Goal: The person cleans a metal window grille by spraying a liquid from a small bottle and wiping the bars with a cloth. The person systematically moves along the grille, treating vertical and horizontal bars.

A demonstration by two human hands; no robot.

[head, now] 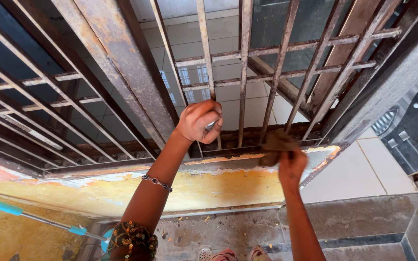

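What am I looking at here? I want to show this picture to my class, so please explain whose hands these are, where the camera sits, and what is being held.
There is one picture, taken by a camera worn on a person's head and looking down at their own two bare hands. In front of them stands a rusty metal window grille of thin upright bars above a ledge with peeling yellow and orange paint. The left hand, with a beaded bracelet on its wrist, is closed around one bar of the grille. The right hand grips a crumpled brown piece of abrasive paper or cloth and presses it near the base of the bars; which of the two it is cannot be told. At lower left lies a pole with a turquoise handle.
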